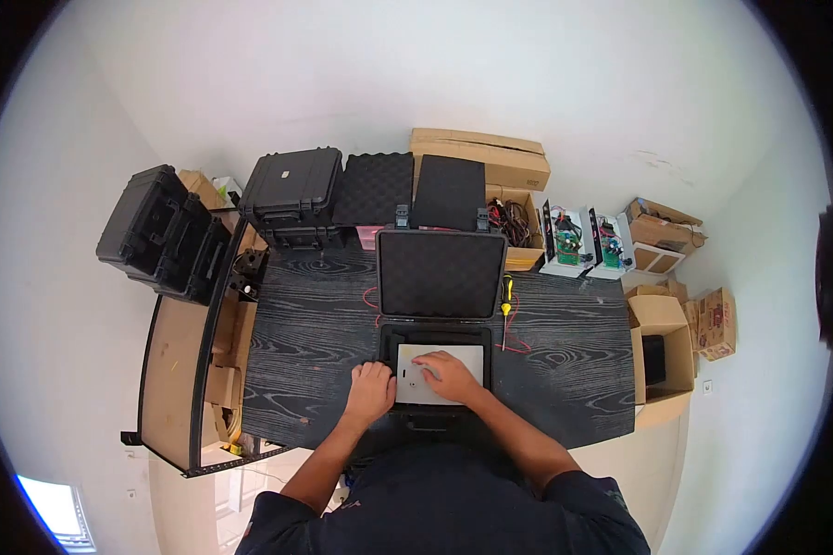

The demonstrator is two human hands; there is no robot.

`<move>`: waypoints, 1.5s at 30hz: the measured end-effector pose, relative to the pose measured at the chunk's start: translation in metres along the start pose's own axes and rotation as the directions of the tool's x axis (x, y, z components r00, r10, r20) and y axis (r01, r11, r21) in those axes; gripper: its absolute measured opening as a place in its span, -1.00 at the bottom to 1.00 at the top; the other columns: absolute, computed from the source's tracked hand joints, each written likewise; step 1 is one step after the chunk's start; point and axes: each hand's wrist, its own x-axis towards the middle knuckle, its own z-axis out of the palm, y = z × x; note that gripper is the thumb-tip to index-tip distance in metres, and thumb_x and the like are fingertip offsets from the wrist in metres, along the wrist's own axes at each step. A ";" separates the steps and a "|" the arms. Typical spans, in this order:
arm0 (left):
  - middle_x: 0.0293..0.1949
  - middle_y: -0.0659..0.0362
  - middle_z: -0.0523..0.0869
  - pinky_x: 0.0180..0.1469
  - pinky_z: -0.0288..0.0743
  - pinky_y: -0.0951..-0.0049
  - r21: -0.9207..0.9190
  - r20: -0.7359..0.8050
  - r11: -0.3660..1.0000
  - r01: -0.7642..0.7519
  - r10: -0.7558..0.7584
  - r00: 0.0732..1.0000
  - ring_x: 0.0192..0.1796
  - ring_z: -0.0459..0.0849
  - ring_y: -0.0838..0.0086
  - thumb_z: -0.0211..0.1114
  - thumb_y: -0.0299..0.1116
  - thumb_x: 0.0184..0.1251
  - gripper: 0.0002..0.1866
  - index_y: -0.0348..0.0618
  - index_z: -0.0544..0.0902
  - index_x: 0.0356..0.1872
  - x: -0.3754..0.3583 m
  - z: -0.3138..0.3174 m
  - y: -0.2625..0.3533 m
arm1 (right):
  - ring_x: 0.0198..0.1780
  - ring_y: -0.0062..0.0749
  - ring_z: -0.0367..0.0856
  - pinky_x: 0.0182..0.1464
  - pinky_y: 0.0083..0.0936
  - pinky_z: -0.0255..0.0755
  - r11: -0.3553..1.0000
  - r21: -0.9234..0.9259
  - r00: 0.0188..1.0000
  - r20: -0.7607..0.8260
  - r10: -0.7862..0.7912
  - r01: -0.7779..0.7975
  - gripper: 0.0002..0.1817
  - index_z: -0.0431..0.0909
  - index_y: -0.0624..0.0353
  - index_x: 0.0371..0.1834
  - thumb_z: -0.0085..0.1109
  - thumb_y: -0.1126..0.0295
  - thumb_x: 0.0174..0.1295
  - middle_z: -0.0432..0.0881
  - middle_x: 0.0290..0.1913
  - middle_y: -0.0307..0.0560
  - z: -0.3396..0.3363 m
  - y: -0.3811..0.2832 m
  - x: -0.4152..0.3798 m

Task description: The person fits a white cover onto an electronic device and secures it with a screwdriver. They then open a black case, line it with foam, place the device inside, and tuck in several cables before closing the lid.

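A black hard case (442, 276) stands on the table with its lid raised, showing dark foam inside the lid. A light grey panel (415, 392) fills much of its lower half, with a small dark slot and a few small marks on its left side. My right hand (451, 379) lies over the panel, its fingers stretched out across the upper middle and the thumb apart. At the case's left rim rests my left hand (372, 390), fingers slightly bent and nothing visible in them.
Right of the lid lies a yellow-and-black screwdriver (506, 298) beside a thin red wire (518, 349). Closed black cases (292, 185), foam sheets (373, 188), a cardboard box of cables (518, 227) and circuit-board units (567, 242) line the back. A shelf (178, 370) stands left.
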 end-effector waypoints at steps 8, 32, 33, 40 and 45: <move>0.11 0.05 0.60 0.35 0.27 -0.15 0.238 -0.010 0.971 -0.022 0.025 1.000 0.23 0.52 0.14 0.33 -0.20 0.49 -0.74 -0.18 0.66 -0.03 0.001 0.008 0.001 | 0.04 0.00 0.79 0.13 -0.17 0.66 0.993 -0.064 0.969 -0.231 0.084 -0.101 -0.77 0.78 0.17 0.05 0.29 0.52 0.37 0.83 -0.02 0.05 -0.038 0.024 -0.041; 0.36 -0.07 0.50 0.49 0.13 -0.31 0.141 0.101 0.989 -0.047 0.033 0.994 0.48 0.39 -0.02 0.35 -0.16 0.47 -0.61 -0.15 0.60 0.17 -0.002 0.014 -0.009 | -0.09 -0.06 0.84 0.00 -0.24 0.68 0.978 -0.007 0.829 -0.532 0.172 -0.207 -0.85 0.78 0.24 -0.06 0.26 0.53 0.40 0.84 -0.12 0.08 -0.083 0.066 -0.019; 0.43 -0.10 0.46 0.52 0.08 -0.34 0.163 0.094 0.985 -0.054 0.039 0.995 0.53 0.34 -0.04 0.34 -0.10 0.47 -0.56 -0.15 0.59 0.20 0.000 0.011 -0.007 | -0.11 -0.13 0.85 -0.03 -0.29 0.68 0.975 -0.020 0.805 -0.567 0.173 -0.223 -0.86 0.79 0.26 -0.07 0.26 0.53 0.42 0.85 -0.13 0.07 -0.097 0.073 -0.008; 0.63 -0.13 0.30 0.62 -0.18 -0.49 -0.009 0.144 0.994 -0.109 0.109 0.984 0.71 0.12 -0.14 0.26 0.19 0.50 -0.30 -0.16 0.53 0.40 0.028 -0.013 0.003 | -0.10 -0.06 0.83 0.00 -0.27 0.67 0.956 -0.172 0.740 -0.669 0.063 -0.237 -0.80 0.75 0.29 0.01 0.23 0.56 0.39 0.82 -0.10 0.14 -0.187 0.139 0.080; 0.62 -0.07 0.33 0.61 -0.22 -0.53 -0.149 0.153 0.983 -0.110 0.133 0.979 0.71 0.12 -0.13 0.26 0.20 0.50 -0.29 -0.13 0.52 0.43 0.042 0.005 -0.010 | 0.03 0.14 0.79 0.12 -0.12 0.65 0.937 -0.173 0.814 -0.558 0.160 -0.304 -0.74 0.74 0.27 0.06 0.25 0.50 0.34 0.79 0.05 0.22 -0.222 0.171 0.139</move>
